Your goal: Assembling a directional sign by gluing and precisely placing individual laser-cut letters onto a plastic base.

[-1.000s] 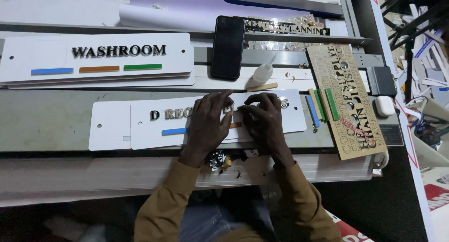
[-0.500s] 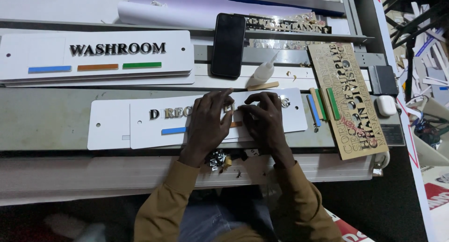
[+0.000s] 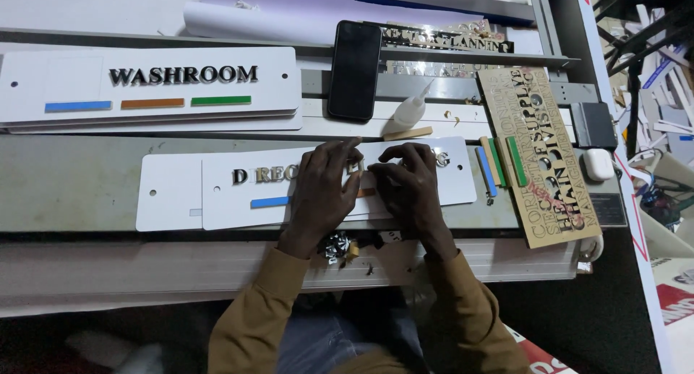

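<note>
A white sign plate (image 3: 224, 193) with raised metallic letters and a blue strip lies on the grey bench, on top of a second white plate. My left hand (image 3: 323, 189) rests flat on its middle, fingertips pressing near the letters. My right hand (image 3: 406, 186) lies beside it, fingers curled over the letters to the right. Both hands cover part of the lettering and an orange strip. Whether a small letter is pinched under the fingertips is hidden.
A finished white sign (image 3: 152, 85) with blue, orange and green strips lies at the back left. A black phone (image 3: 354, 70), a small glue bottle (image 3: 408, 112), loose coloured strips (image 3: 499, 164), a wooden letter sheet (image 3: 546, 153) and a white earbud case (image 3: 598, 164) surround it.
Both hands stay on the plate; only slight finger shifts over the letters.
</note>
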